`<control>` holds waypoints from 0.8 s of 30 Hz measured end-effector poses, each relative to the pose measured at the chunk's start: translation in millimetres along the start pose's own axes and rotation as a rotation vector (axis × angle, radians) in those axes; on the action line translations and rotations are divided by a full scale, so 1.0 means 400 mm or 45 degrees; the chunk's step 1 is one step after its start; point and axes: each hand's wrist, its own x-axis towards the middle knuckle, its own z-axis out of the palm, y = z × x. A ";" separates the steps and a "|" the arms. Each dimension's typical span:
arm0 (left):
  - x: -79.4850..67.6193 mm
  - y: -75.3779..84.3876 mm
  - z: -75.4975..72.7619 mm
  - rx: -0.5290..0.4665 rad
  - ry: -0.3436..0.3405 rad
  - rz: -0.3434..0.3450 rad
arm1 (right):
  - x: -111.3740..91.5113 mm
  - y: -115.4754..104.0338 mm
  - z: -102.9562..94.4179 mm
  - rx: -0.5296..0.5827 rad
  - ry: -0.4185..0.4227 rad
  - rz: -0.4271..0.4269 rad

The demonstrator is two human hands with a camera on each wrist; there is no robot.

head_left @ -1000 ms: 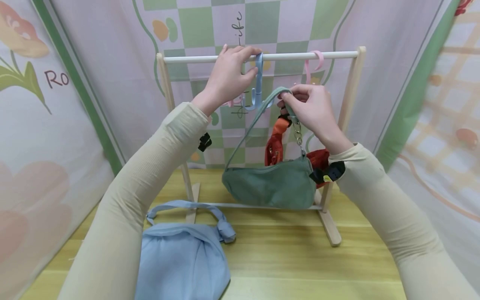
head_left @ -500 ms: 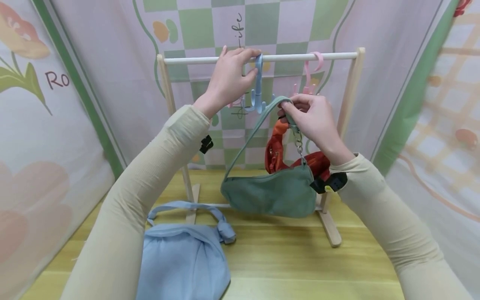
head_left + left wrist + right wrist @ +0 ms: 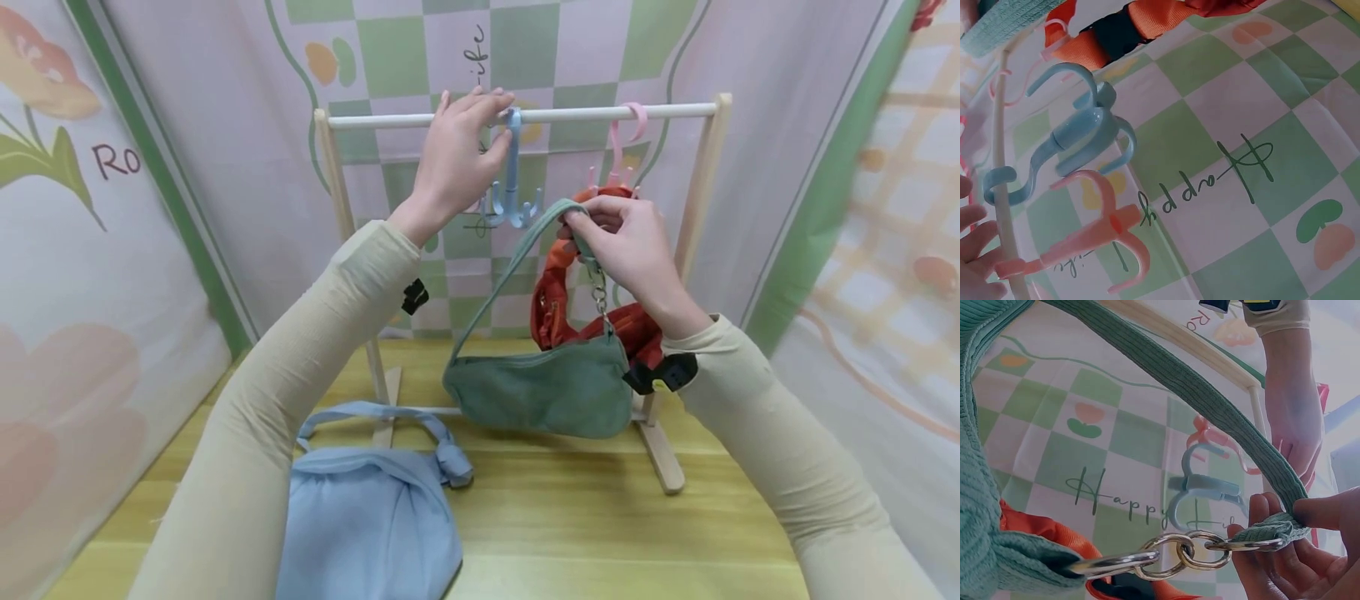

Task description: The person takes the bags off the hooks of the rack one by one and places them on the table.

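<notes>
My right hand (image 3: 628, 237) pinches the strap (image 3: 491, 287) of a green corduroy handbag (image 3: 543, 392), which hangs tilted in front of the rack. A metal ring chain (image 3: 1200, 550) joins strap and bag, seen close in the right wrist view. My left hand (image 3: 459, 158) is at the white rail (image 3: 397, 121), fingers loosely extended beside a blue multi-prong hook (image 3: 513, 162). That hook hangs from the rail with bare prongs. In the left wrist view, a pink hook (image 3: 1100, 234) hangs beside the blue hook, near the left fingers (image 3: 979, 244).
A red-orange bag (image 3: 551, 312) hangs from another pink hook (image 3: 617, 150) at right, partly behind the green bag. A light blue bag (image 3: 367, 517) lies on the wooden table (image 3: 600, 533) at front left. The rack's wooden foot (image 3: 660, 458) stands at right.
The right hand has lowered the green handbag slightly. The left hand has shifted a little left, and the blue hook has moved left and turned, its prongs facing differently.
</notes>
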 end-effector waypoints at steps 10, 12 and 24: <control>-0.048 0.000 0.011 -0.127 0.221 0.132 | -0.009 0.002 -0.001 -0.048 0.007 -0.016; -0.058 0.001 0.015 -0.157 0.246 0.157 | -0.012 0.002 -0.002 -0.043 0.009 -0.017; -0.134 0.007 0.039 -0.301 0.234 0.203 | -0.026 0.008 -0.007 -0.123 0.014 -0.015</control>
